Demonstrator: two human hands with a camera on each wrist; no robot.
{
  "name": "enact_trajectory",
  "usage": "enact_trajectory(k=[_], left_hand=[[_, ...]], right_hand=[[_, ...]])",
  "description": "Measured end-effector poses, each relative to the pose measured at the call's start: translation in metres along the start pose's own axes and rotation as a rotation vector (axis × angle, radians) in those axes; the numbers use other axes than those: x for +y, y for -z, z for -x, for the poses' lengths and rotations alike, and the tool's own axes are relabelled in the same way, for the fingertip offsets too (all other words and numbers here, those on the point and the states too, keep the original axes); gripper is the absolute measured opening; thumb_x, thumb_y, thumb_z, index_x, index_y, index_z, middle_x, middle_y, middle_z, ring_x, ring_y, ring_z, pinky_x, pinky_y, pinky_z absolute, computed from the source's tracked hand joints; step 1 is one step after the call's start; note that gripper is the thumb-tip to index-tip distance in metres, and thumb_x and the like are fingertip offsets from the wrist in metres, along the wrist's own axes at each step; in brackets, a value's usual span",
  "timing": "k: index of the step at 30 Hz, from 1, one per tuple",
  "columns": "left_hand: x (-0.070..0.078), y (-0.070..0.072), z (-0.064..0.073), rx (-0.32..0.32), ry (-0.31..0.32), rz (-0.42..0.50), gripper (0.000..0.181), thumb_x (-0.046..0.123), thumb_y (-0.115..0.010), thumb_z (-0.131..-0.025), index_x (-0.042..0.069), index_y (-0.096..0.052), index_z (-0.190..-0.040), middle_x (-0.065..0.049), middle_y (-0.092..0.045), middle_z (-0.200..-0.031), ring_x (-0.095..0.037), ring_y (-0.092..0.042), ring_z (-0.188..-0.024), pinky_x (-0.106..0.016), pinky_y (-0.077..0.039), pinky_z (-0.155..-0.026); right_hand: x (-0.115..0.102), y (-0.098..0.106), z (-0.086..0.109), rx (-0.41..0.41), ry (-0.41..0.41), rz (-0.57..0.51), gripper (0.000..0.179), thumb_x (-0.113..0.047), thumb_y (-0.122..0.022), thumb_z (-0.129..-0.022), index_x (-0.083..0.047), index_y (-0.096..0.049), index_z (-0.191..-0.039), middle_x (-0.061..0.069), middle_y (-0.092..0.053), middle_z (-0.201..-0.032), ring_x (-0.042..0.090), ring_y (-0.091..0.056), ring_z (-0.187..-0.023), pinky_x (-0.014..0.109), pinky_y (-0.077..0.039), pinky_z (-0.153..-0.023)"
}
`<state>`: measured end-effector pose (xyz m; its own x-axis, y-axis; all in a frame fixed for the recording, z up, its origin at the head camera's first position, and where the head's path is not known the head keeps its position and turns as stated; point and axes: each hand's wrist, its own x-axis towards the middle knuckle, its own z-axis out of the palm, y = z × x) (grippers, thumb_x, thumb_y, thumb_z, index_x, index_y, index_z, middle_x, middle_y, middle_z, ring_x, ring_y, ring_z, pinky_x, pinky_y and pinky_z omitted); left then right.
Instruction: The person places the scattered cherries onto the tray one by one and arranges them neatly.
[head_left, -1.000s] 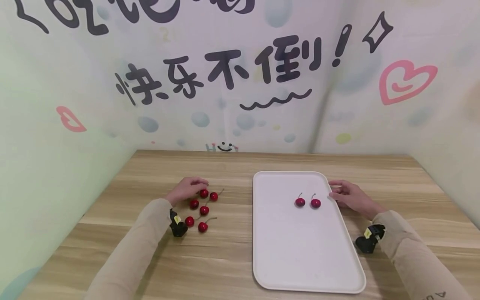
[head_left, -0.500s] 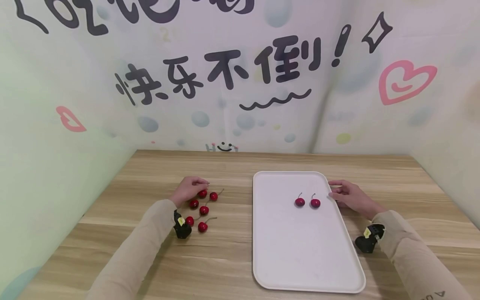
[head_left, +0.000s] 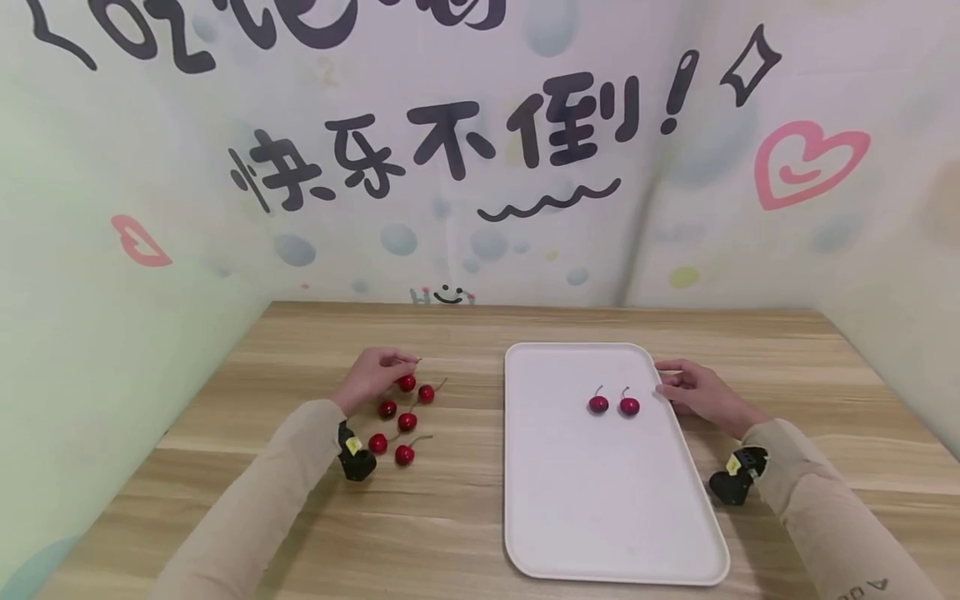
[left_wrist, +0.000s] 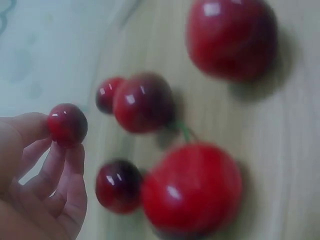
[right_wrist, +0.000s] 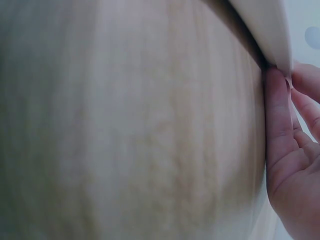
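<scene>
My left hand (head_left: 373,377) pinches a red cherry (left_wrist: 67,125) at the fingertips, near its stem. In the left wrist view the cherry hangs apart from the others. Loose cherries with thin stems lie beside and below that hand on the table, such as one cherry (head_left: 404,455) nearest me and another cherry (head_left: 426,393) to the right. At the upper right rim of a white tray (head_left: 600,500), my right hand (head_left: 693,390) holds the edge between thumb and fingers, as the right wrist view shows. Two cherries (head_left: 598,404) sit side by side in the tray's upper right part.
The wood-grain table (head_left: 450,517) reaches back to a printed white wall cloth (head_left: 450,233). Bare wood lies between the loose cherries and the tray. Black wrist cameras (head_left: 356,454) are strapped to both forearms, the left one close beside the loose cherries.
The left hand shifts slightly forward and right, then back left and up a little, with the pinched cherry rising slightly. My right hand and the tray stay in place.
</scene>
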<state>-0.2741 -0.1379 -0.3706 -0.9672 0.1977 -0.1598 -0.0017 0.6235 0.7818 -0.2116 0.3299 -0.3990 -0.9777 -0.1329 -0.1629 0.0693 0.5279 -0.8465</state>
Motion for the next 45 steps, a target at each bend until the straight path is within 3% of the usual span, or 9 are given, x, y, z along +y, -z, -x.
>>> enact_trajectory(k=[13,19,27,36,45], left_hand=[[0.034,-0.026,0.007,-0.048,-0.079,0.003,0.025,0.028,-0.06,-0.084,0.012,-0.065,-0.102,0.0,-0.063,-0.098,-0.018,-0.054,-0.095,-0.035,-0.045,-0.08],[0.047,-0.043,0.013,-0.103,-0.107,0.033,0.024,0.024,-0.061,-0.084,0.009,-0.065,-0.102,0.001,-0.062,-0.09,-0.016,-0.057,-0.078,-0.033,-0.048,-0.072],[0.061,-0.061,0.016,-0.209,-0.194,0.037,0.021,0.019,-0.058,-0.086,0.005,-0.064,-0.102,0.0,-0.062,-0.088,-0.013,-0.056,-0.08,-0.028,-0.05,-0.069],[0.091,-0.086,0.017,-0.21,-0.283,-0.026,0.017,0.019,-0.058,-0.086,0.008,-0.066,-0.097,0.003,-0.061,-0.084,-0.013,-0.052,-0.075,-0.024,-0.045,-0.065],[0.108,-0.12,0.008,-0.257,-0.295,0.001,0.017,0.018,-0.06,-0.085,0.007,-0.067,-0.096,0.004,-0.061,-0.079,-0.013,-0.053,-0.07,-0.021,-0.045,-0.062]], right_hand=[[0.001,0.001,0.002,-0.002,0.0,-0.003,0.059,-0.024,-0.056,-0.088,0.005,-0.029,-0.131,0.02,-0.049,-0.107,0.022,-0.053,-0.091,0.03,-0.048,-0.077],[0.0,0.001,0.002,-0.003,0.0,-0.006,0.058,-0.023,-0.056,-0.088,0.005,-0.029,-0.132,0.021,-0.049,-0.108,0.022,-0.054,-0.091,0.03,-0.048,-0.077],[-0.002,0.0,0.002,-0.004,-0.003,-0.01,0.058,-0.023,-0.056,-0.088,0.005,-0.029,-0.131,0.02,-0.049,-0.107,0.021,-0.054,-0.091,0.03,-0.048,-0.077],[0.001,0.001,0.0,0.002,0.005,-0.007,0.058,-0.023,-0.057,-0.087,0.005,-0.03,-0.131,0.019,-0.05,-0.105,0.021,-0.054,-0.089,0.029,-0.049,-0.076],[0.001,0.001,0.0,-0.003,0.003,-0.011,0.059,-0.023,-0.057,-0.087,0.005,-0.03,-0.131,0.019,-0.05,-0.105,0.021,-0.054,-0.09,0.029,-0.049,-0.076]])
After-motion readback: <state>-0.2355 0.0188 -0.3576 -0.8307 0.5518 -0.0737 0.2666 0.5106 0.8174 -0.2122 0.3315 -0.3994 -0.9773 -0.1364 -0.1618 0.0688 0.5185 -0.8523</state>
